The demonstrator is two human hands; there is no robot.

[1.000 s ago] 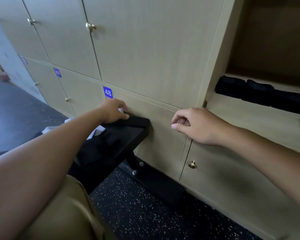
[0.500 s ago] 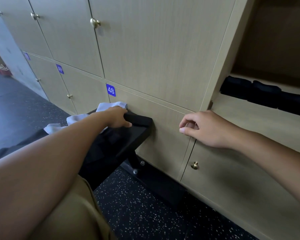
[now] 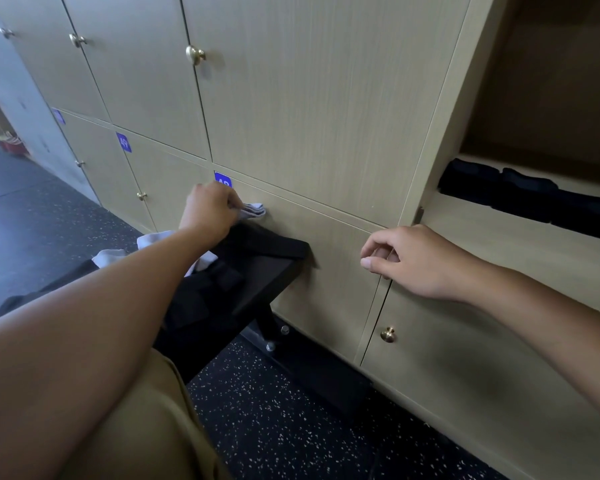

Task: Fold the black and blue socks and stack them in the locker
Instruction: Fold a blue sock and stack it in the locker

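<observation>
Hands: left hand (image 3: 211,210) now raised off the tabletop (image 3: 257,271), pinching a white sock (image 3: 254,210) in curled fingers; half a second ago it lay lower, down on the dark pile. Right hand (image 3: 407,263), right of the tabletop, hovers loosely curled and holds nothing, as before.

Meaning for the task, as a judgement: a white sock is no part of the order, so this lift likely clears it aside to reach the dark socks beneath.

Task items: unfolded dark socks (image 3: 205,289) heaped on the tabletop, colours too dim to tell black from blue. Folded dark socks (image 3: 527,199) sit in a row on the shelf of the open locker (image 3: 499,237), well right of the tabletop.

Surroundings: more white cloth (image 3: 153,241) at the tabletop's left; closed locker doors behind it; label 49 (image 3: 123,143) up left; speckled floor (image 3: 291,427) below.

Obstruction: white items mixed through the pile.
</observation>
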